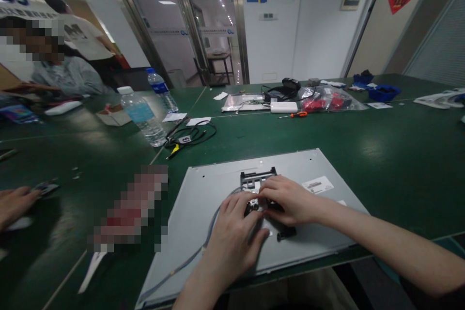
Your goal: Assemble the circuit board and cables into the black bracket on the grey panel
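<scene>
A flat, pale grey metal panel lies on the green table in front of me. On its middle sits a black bracket with small metal parts at its centre. My left hand rests over the bracket's left side, fingers bent and thumb apart, at a small silver part. From the right, my right hand reaches over the bracket with its fingers curled down at the same part; what its fingertips grip is hidden. A grey cable runs from the bracket past my left hand to the panel's lower left corner. White labels are on the right.
Beyond the panel are black cables, two water bottles, an orange screwdriver, a bagged red item and blue trays. Another person's hand is at the left edge, near a blurred-out red item.
</scene>
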A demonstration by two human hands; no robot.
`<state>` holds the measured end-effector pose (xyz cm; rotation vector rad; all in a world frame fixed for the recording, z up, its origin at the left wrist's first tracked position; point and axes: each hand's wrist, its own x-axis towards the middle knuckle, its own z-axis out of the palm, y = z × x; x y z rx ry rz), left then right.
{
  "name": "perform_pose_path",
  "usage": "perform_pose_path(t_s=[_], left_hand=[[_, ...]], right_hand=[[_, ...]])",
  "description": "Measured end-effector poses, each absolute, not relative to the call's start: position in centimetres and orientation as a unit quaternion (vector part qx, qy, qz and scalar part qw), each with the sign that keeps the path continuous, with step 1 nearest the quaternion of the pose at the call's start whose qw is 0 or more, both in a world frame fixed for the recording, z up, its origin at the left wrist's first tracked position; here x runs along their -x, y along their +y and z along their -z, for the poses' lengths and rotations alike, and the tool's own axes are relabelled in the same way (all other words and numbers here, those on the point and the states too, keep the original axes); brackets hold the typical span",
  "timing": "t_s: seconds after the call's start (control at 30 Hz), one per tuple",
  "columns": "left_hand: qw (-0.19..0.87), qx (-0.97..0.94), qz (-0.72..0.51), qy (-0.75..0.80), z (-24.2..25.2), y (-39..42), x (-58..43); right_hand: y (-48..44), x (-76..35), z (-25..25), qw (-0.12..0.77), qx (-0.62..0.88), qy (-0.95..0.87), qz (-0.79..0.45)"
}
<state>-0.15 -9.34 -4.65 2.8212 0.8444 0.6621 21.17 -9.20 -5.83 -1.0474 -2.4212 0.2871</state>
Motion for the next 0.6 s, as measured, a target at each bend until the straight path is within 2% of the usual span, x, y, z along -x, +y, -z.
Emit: perform_pose_path(t_s=[0.6], left_hand=[[0.077,-0.934,-0.200,0.287,4.04,-9.73,0.26]], right_hand=[[-9.45,-21.15,5.22,0.243,0.379,-0.885,-0.118]])
